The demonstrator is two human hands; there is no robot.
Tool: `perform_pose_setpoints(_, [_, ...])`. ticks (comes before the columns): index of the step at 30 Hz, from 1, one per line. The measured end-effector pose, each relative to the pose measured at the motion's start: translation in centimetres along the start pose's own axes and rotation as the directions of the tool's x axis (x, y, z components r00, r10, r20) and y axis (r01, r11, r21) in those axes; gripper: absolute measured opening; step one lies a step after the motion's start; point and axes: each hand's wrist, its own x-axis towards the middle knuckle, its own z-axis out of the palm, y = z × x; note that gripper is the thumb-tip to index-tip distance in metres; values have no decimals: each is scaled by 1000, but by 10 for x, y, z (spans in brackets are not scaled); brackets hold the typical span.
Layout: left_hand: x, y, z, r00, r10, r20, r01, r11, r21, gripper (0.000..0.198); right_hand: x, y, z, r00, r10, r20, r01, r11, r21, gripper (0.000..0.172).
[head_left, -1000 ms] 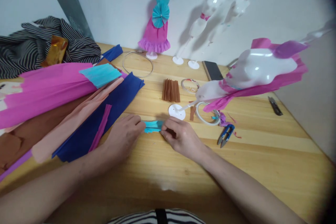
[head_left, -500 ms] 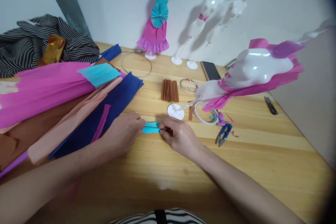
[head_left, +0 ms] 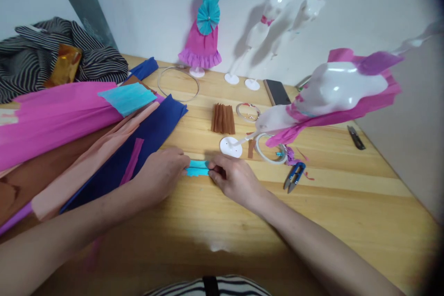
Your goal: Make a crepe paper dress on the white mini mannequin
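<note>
A short strip of turquoise crepe paper (head_left: 198, 168), with a crease or fold running along its length, is stretched flat just over the wooden table. My left hand (head_left: 165, 172) pinches its left end. At the right end, my right hand (head_left: 233, 175) grips it between thumb and fingers. Close behind my hands lies a pleated piece of brown crepe paper (head_left: 223, 119). The round white base (head_left: 231, 147) of a small mannequin (head_left: 335, 88), draped in pink paper, stands just beyond my right hand.
Stacked crepe paper sheets (head_left: 76, 125) cover the left side. Blue thread snips (head_left: 294, 177), a tape roll (head_left: 268, 149) and a utility knife (head_left: 356, 137) lie to the right. A dressed mannequin (head_left: 204, 32) stands by the wall near two bare ones. A dark phone-like slab (head_left: 277, 92) lies behind.
The whole view has shifted slightly, so things sit a little further left. Both hands keep the same hold on the turquoise strip.
</note>
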Motion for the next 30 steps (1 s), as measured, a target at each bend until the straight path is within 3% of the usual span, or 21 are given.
perform_pose_setpoints(6, [0,6,-3,997,-72,31,72,997,-1,18,-1,-2,1,999,33,-10,-33,995,-94,16])
perform_pose_setpoints(11, [-4,8,2,996,-85,-21,85,996,26,18,-5,-4,3,998,48,-45,-53,989,-136,19])
perform_pose_setpoints(22, [-2,10,3,996,-76,-47,78,996,45,15,1,-6,0,997,82,-4,-82,997,-9,11])
perform_pose_setpoints(30, [-1,13,0,992,-124,-7,124,989,75,14,-1,-4,2,999,-6,-53,4,999,-33,11])
